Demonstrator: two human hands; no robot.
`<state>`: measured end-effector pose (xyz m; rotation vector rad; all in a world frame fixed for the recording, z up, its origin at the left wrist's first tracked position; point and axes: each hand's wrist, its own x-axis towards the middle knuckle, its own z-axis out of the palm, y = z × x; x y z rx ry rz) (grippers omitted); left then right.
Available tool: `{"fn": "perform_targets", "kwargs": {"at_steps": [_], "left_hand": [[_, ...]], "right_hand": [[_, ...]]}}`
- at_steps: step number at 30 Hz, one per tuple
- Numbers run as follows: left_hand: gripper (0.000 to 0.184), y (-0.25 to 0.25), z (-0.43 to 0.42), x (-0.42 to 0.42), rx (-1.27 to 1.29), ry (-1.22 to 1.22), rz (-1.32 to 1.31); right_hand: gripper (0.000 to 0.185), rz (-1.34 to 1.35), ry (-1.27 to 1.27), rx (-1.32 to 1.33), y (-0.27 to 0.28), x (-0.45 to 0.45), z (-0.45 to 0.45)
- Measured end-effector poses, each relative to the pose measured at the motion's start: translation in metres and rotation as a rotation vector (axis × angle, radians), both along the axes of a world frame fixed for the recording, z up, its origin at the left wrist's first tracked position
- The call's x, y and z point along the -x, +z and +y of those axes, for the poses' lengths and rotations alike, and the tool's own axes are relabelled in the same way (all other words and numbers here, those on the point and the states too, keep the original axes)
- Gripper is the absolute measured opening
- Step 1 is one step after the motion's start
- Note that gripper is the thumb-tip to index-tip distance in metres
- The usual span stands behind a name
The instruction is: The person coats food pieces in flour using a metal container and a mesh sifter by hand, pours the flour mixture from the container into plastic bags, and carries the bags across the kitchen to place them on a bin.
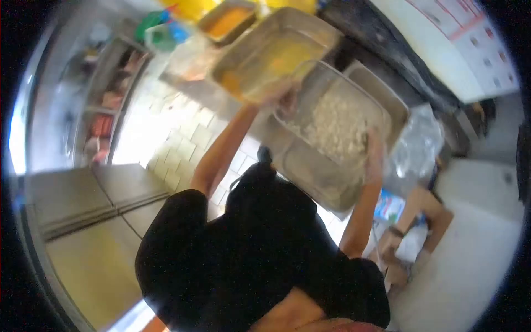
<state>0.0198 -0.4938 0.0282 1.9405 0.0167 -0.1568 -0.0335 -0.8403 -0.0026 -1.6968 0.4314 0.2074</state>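
Black cloth (pixel 265 243) spreads below two hands (pixel 281 94) (pixel 375 155) gripping a rectangular tub (pixel 312 88) of pale lumps (pixel 338 124).

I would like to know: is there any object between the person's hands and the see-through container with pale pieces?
No obstacle is visible. The left hand is at one edge of the see-through container, the right hand at the opposite side. Blur hides the exact finger contact.

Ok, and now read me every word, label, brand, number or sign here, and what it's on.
None can be read.
Red-marked white sheet, upper right: any print too blurred.
Blue-and-white packet, lower right: any print too small and blurred.
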Motion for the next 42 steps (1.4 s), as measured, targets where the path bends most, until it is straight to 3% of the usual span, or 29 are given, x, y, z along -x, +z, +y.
{"fn": "perform_targets", "kwargs": {"at_steps": [1,3,5,6,7,9,10,12,13,15,16,19,21,24,26,27,29,31,32,34,35,37,38,39,41,42], "left_hand": [[0.034,0.003,0.025,0.006,-0.094,-0.059,-0.103],[0.030,-0.011,0.090,0.004,-0.307,-0.019,-0.269],[0.028,-0.013,0.185,0.004,-0.032,0.248,-0.351],[0.024,0.009,0.231,0.007,0.368,0.399,-0.367],[0.026,0.036,0.258,0.004,0.209,0.621,-0.371],[0.034,0.055,0.354,-0.019,-0.468,0.936,-0.361],[0.034,0.051,0.396,-0.036,-0.462,0.931,-0.367],[0.040,0.038,0.476,-0.068,-1.050,0.901,-0.762],[0.040,0.040,0.495,-0.077,-1.043,0.890,-0.763],[0.034,0.041,0.516,-0.104,-0.952,0.647,-0.760],[0.034,0.019,0.543,-0.118,-0.933,0.640,-0.744],[0.028,-0.034,0.595,-0.147,-0.625,0.246,-0.840],[0.026,-0.022,0.576,-0.136,-0.023,0.412,-0.353],[0.025,-0.002,0.581,-0.124,0.051,0.285,-0.161],[0.024,-0.022,0.599,-0.129,0.165,0.172,-0.135],[0.022,-0.030,0.604,-0.130,0.274,0.069,-0.105],[0.022,-0.024,0.593,-0.122,0.364,0.000,-0.061],[0.022,-0.008,0.581,-0.115,0.490,-0.093,0.009],[0.023,0.001,0.575,-0.112,0.532,-0.130,0.037],[0.020,0.026,0.558,-0.106,0.292,-0.028,0.090],[0.020,0.037,0.551,-0.104,0.294,-0.044,0.093],[0.018,0.050,0.541,-0.102,0.607,0.107,0.259],[0.018,0.044,0.544,-0.106,0.605,0.094,0.268],[0.017,0.034,0.545,-0.114,0.707,0.072,0.265],[0.017,0.026,0.549,-0.126,0.809,0.043,0.269],[0.016,0.026,0.551,-0.130,0.868,0.004,0.260]], "right_hand": [[0.058,-0.011,0.050,-0.011,0.002,0.000,0.018],[0.052,-0.099,0.108,-0.287,0.006,-0.010,0.052],[0.051,-0.063,0.085,-0.307,0.041,-0.015,0.110],[0.051,-0.020,0.032,-0.324,0.054,-0.021,0.139],[0.051,-0.026,0.039,-0.321,0.053,-0.030,0.146],[0.049,-0.049,0.090,-0.380,0.047,-0.047,0.194],[0.049,-0.056,0.085,-0.377,0.047,-0.055,0.226],[0.048,-0.055,0.104,-0.362,0.050,-0.070,0.300],[0.048,-0.054,0.093,-0.359,0.042,-0.077,0.335],[0.047,-0.086,0.187,-0.088,0.030,-0.096,0.395],[0.042,-0.057,0.188,-0.173,0.049,-0.090,0.443],[0.036,-0.006,0.148,-0.321,-0.006,-0.118,0.503],[0.034,0.036,0.205,-0.300,0.012,-0.134,0.535],[0.031,0.041,0.263,-0.245,0.024,-0.152,0.568],[0.029,0.001,0.239,-0.210,0.001,-0.175,0.571],[0.033,0.040,0.216,-0.095,-0.031,-0.197,0.559],[0.036,0.079,0.172,0.025,-0.019,-0.198,0.557],[0.046,0.154,0.324,0.602,0.066,-0.184,0.596],[0.046,0.163,0.304,0.603,0.062,-0.185,0.597],[0.051,0.032,0.457,0.875,0.044,-0.192,0.593],[0.052,-0.010,0.502,0.967,0.034,-0.193,0.590],[0.038,-0.353,0.465,0.886,-0.008,-0.202,0.584],[0.034,-0.463,0.450,0.858,-0.034,-0.213,0.582],[0.035,-0.423,0.332,0.652,-0.073,-0.250,0.581],[0.036,-0.378,0.206,0.448,-0.061,-0.258,0.587],[0.036,-0.482,0.397,0.612,0.005,-0.246,0.610]]}}
